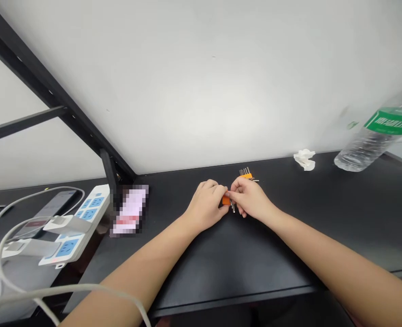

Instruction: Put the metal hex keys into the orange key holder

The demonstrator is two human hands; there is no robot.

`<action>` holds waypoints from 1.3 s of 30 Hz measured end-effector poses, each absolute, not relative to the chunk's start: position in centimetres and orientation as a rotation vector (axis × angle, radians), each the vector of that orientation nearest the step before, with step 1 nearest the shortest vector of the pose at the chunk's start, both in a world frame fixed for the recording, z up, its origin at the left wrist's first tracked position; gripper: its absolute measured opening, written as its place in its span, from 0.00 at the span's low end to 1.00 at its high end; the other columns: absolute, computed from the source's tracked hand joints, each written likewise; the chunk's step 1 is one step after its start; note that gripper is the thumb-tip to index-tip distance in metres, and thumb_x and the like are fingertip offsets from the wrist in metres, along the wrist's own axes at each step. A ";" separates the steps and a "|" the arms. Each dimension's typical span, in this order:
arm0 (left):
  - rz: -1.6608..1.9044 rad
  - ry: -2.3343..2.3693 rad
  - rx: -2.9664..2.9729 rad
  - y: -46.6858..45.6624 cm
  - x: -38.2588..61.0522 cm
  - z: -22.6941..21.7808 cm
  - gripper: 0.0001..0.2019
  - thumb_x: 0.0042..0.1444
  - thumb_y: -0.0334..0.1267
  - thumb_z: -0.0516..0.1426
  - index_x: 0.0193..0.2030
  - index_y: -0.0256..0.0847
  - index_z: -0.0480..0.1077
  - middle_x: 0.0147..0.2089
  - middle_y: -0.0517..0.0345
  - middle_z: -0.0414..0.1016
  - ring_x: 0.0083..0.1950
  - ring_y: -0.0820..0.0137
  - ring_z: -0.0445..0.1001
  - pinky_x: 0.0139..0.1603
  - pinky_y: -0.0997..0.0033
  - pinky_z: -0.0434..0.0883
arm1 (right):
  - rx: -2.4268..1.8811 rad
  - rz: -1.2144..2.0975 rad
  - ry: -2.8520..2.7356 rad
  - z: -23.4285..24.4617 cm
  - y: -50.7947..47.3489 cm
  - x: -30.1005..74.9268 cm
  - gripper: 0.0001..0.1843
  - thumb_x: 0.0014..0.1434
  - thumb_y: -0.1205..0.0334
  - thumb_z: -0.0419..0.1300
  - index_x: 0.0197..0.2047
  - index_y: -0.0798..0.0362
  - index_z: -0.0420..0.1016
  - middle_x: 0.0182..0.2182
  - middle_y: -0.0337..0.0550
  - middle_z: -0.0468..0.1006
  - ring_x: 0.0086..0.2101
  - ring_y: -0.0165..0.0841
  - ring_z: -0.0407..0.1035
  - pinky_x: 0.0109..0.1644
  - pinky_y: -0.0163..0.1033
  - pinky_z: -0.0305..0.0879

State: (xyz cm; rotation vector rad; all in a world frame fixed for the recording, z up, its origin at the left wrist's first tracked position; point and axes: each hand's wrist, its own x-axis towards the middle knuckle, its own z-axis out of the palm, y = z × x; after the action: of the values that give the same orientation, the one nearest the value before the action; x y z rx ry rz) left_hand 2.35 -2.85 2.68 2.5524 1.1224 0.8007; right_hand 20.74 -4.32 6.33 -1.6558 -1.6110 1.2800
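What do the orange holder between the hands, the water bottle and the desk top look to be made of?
The orange holder, mostly hidden by the left hand and right hand, looks like opaque matt plastic, judging by its flat colour. The water bottle looks like thin, glossy clear plastic: see-through, with ribbing. The desk top seems black laminate or coated board, smooth with a soft sheen.

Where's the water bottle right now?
In the head view, the water bottle is at the far right of the black desk, just right of a crumpled white tissue.
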 end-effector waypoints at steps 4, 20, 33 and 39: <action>0.708 1.170 2.543 -2.8 2.5 2.6 0.07 0.55 0.32 0.60 0.37 0.43 0.64 0.36 0.55 0.72 0.41 0.61 0.71 0.40 0.61 0.69 | -1.542 0.692 -2.133 5.8 -4.5 20.3 0.11 0.68 0.61 0.54 0.32 0.52 0.63 0.26 0.39 0.74 0.26 0.29 0.68 0.32 0.34 0.61; 0.666 1.271 2.440 -1.9 1.1 2.2 0.18 0.54 0.33 0.62 0.51 0.45 0.68 0.43 0.55 0.79 0.44 0.58 0.77 0.48 0.56 0.74 | -1.815 0.373 -2.568 7.1 -1.8 27.7 0.09 0.65 0.63 0.59 0.44 0.49 0.81 0.46 0.46 0.76 0.41 0.36 0.72 0.40 0.37 0.62; 0.722 1.232 2.428 -1.7 1.1 1.9 0.19 0.54 0.31 0.61 0.53 0.45 0.68 0.46 0.55 0.78 0.46 0.59 0.77 0.52 0.56 0.73 | -1.818 0.416 -2.566 8.3 -3.5 24.4 0.05 0.55 0.71 0.59 0.30 0.53 0.67 0.31 0.43 0.75 0.28 0.30 0.66 0.30 0.35 0.54; 0.799 1.153 2.435 -2.0 1.3 2.1 0.19 0.55 0.32 0.62 0.53 0.44 0.66 0.44 0.57 0.77 0.44 0.62 0.76 0.52 0.58 0.70 | -1.516 0.989 -2.201 8.7 -3.8 23.5 0.03 0.55 0.68 0.58 0.34 0.52 0.69 0.28 0.35 0.74 0.28 0.27 0.66 0.33 0.32 0.62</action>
State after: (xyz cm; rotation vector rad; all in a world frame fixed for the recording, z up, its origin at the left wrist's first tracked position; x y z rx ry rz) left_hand 1.26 -2.01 2.08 2.4351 1.1533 0.7985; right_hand 23.47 -3.80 8.68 -1.5160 -2.2012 0.9885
